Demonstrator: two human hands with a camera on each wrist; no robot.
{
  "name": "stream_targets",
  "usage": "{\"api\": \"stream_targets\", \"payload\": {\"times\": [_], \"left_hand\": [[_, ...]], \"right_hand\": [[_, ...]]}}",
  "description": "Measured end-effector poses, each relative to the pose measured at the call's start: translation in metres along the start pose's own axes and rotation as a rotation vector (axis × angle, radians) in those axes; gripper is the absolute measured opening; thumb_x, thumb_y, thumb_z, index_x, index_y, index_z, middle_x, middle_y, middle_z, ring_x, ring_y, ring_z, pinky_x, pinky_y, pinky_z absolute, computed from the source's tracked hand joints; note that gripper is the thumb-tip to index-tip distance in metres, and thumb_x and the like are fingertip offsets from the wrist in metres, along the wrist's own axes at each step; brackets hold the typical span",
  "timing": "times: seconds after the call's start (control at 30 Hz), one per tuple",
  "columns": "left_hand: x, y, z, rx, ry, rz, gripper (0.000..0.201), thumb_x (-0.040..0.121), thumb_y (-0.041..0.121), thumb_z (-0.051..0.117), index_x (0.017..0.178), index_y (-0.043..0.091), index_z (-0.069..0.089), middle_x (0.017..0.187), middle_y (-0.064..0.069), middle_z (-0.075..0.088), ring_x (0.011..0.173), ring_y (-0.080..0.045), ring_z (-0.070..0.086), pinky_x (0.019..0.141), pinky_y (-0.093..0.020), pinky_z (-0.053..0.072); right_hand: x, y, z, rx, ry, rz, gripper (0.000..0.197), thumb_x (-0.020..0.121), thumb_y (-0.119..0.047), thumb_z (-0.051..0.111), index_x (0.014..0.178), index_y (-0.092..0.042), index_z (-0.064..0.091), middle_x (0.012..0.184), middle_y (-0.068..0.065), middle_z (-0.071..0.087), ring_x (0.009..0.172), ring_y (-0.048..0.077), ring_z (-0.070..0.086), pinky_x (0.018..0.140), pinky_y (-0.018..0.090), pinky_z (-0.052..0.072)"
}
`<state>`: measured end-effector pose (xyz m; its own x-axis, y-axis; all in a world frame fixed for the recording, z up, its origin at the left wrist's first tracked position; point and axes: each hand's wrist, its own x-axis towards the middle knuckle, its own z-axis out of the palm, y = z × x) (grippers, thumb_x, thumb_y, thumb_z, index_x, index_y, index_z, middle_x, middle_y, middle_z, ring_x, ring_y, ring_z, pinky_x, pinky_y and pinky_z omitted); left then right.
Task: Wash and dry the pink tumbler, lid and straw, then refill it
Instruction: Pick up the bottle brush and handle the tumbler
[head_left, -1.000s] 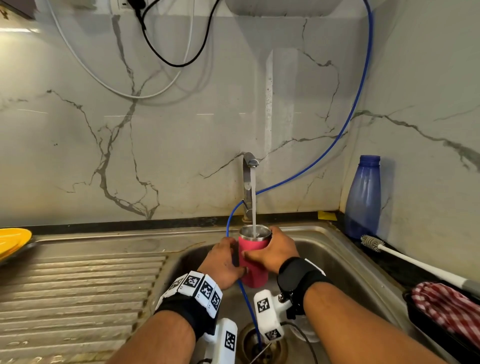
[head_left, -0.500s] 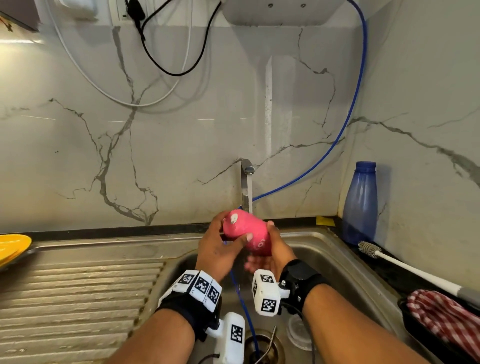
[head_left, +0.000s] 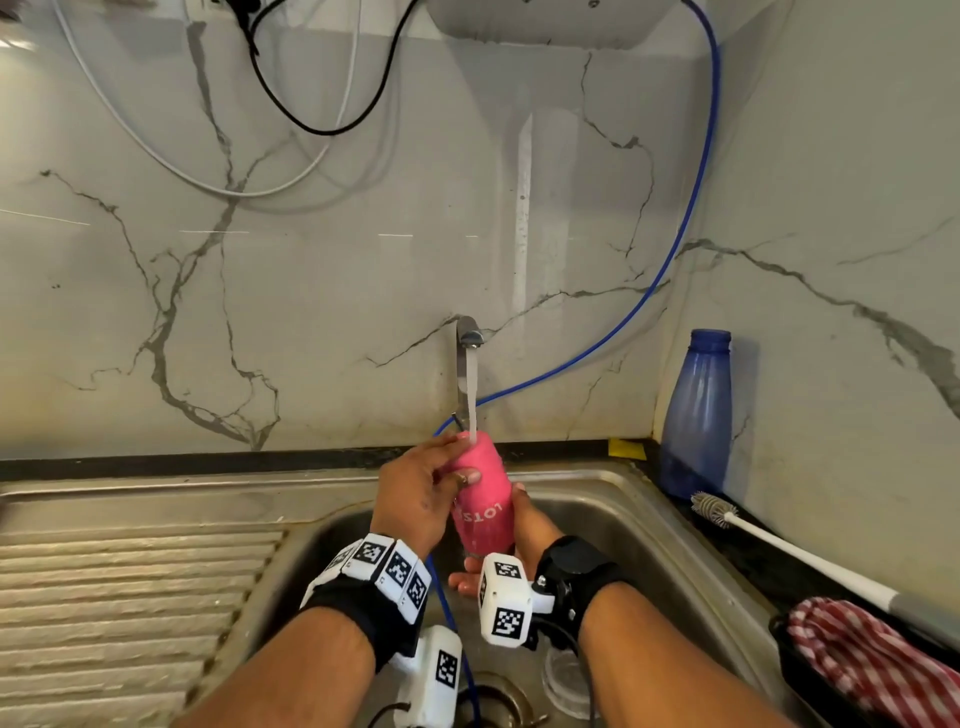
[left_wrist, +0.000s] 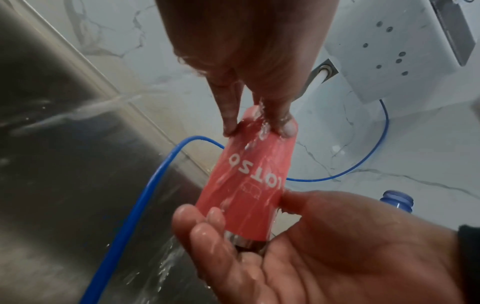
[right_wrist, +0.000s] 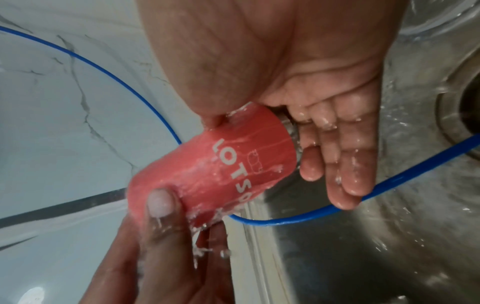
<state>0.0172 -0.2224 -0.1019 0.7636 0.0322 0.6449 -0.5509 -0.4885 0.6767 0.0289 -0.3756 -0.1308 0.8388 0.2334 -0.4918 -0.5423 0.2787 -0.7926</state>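
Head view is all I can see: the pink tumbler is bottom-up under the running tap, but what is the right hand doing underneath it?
Observer: The left wrist view shows the right hand spread open beneath the pink tumbler, palm up, thumb against its side.
Visitor: Is the mouth blocked?
Observer: Cannot tell. The right wrist view shows the steel rim resting against the straight fingers.
Visitor: And the left hand?
Observer: In that same view the left hand pinches the tumbler near its base, thumb pressed on the wet pink wall.
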Motion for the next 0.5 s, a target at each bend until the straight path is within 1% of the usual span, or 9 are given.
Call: {"api": "stream_targets", "payload": {"times": [0.03, 0.1, 0.17, 0.2, 0.23, 0.3, 0.37, 0.43, 0.5], "left_hand": [[-0.0002, 0.0004, -0.0016, -0.017, 0.003, -0.015, 0.041, 0.079, 0.016, 0.084, 0.118, 0.024, 0.075, 0.124, 0.011, 0.068, 0.107, 0.006, 0.061, 0.099, -0.013, 0.048], [0.0001, -0.0002, -0.0043, -0.048, 0.024, -0.068, 0.033, 0.072, 0.017, 0.089, 0.102, 0.022, 0.076, 0.115, 0.013, 0.071, 0.101, 0.008, 0.061, 0.084, -0.005, 0.049], [-0.0020, -0.0015, -0.0063, -0.052, 0.063, -0.084, 0.027, 0.069, 0.018, 0.090, 0.085, 0.019, 0.068, 0.110, 0.015, 0.070, 0.105, 0.001, 0.063, 0.079, -0.009, 0.049], [-0.0039, -0.0026, -0.0071, -0.039, 0.083, -0.073, 0.029, 0.070, 0.020, 0.090, 0.084, 0.018, 0.064, 0.109, 0.016, 0.069, 0.106, -0.003, 0.064, 0.081, -0.015, 0.051], [-0.0056, -0.0032, -0.0068, -0.025, 0.099, -0.065, 0.032, 0.071, 0.022, 0.090, 0.090, 0.020, 0.064, 0.109, 0.015, 0.068, 0.107, -0.007, 0.064, 0.083, -0.021, 0.053], [-0.0079, -0.0064, -0.0076, 0.024, 0.097, -0.054, 0.048, 0.076, 0.031, 0.086, 0.118, 0.026, 0.062, 0.118, 0.010, 0.064, 0.108, -0.013, 0.063, 0.088, -0.030, 0.055], [-0.0059, -0.0087, -0.0071, 0.142, 0.042, -0.016, 0.054, 0.086, 0.036, 0.077, 0.135, 0.022, 0.059, 0.128, 0.000, 0.063, 0.114, -0.018, 0.062, 0.097, -0.034, 0.052], [-0.0036, -0.0071, -0.0074, 0.293, -0.026, -0.014, 0.046, 0.093, 0.034, 0.069, 0.134, 0.015, 0.063, 0.126, -0.007, 0.069, 0.114, -0.024, 0.065, 0.100, -0.033, 0.048], [-0.0052, -0.0062, -0.0080, 0.285, -0.033, -0.119, 0.034, 0.089, 0.029, 0.075, 0.119, 0.013, 0.072, 0.110, -0.007, 0.075, 0.101, -0.024, 0.070, 0.092, -0.030, 0.050]], "right_hand": [[-0.0066, 0.0000, 0.0010, 0.000, -0.013, 0.003, 0.086, 0.094, -0.074, 0.026, 0.102, 0.006, 0.057, 0.067, 0.024, 0.069, 0.072, 0.045, 0.064, 0.045, 0.050, 0.057], [-0.0104, -0.0032, 0.0012, 0.013, -0.018, -0.014, 0.084, 0.096, -0.072, 0.029, 0.106, 0.006, 0.057, 0.067, 0.025, 0.069, 0.067, 0.044, 0.065, 0.044, 0.048, 0.056], [-0.0096, -0.0070, 0.0016, 0.027, 0.016, -0.071, 0.079, 0.096, -0.069, 0.038, 0.117, 0.005, 0.055, 0.078, 0.026, 0.068, 0.072, 0.042, 0.063, 0.049, 0.047, 0.058], [-0.0085, -0.0079, 0.0021, 0.043, 0.036, -0.109, 0.077, 0.095, -0.068, 0.043, 0.124, 0.003, 0.053, 0.085, 0.026, 0.066, 0.075, 0.041, 0.062, 0.055, 0.048, 0.059], [-0.0069, -0.0079, 0.0025, 0.054, 0.050, -0.146, 0.073, 0.094, -0.067, 0.048, 0.129, -0.003, 0.050, 0.093, 0.027, 0.064, 0.079, 0.041, 0.063, 0.064, 0.050, 0.060], [-0.0032, -0.0066, 0.0037, 0.039, 0.081, -0.208, 0.065, 0.093, -0.064, 0.052, 0.132, -0.013, 0.046, 0.103, 0.030, 0.061, 0.091, 0.045, 0.065, 0.082, 0.058, 0.058], [-0.0007, -0.0045, 0.0048, -0.007, 0.128, -0.249, 0.059, 0.093, -0.063, 0.053, 0.125, -0.014, 0.044, 0.104, 0.031, 0.060, 0.097, 0.050, 0.066, 0.086, 0.058, 0.057], [-0.0027, -0.0041, 0.0053, -0.063, 0.191, -0.290, 0.062, 0.092, -0.062, 0.055, 0.123, -0.009, 0.045, 0.101, 0.030, 0.062, 0.088, 0.047, 0.069, 0.079, 0.052, 0.060], [-0.0021, -0.0051, 0.0027, -0.137, 0.268, -0.385, 0.061, 0.091, -0.058, 0.061, 0.124, -0.009, 0.048, 0.101, 0.023, 0.065, 0.084, 0.040, 0.071, 0.074, 0.048, 0.062]]}}
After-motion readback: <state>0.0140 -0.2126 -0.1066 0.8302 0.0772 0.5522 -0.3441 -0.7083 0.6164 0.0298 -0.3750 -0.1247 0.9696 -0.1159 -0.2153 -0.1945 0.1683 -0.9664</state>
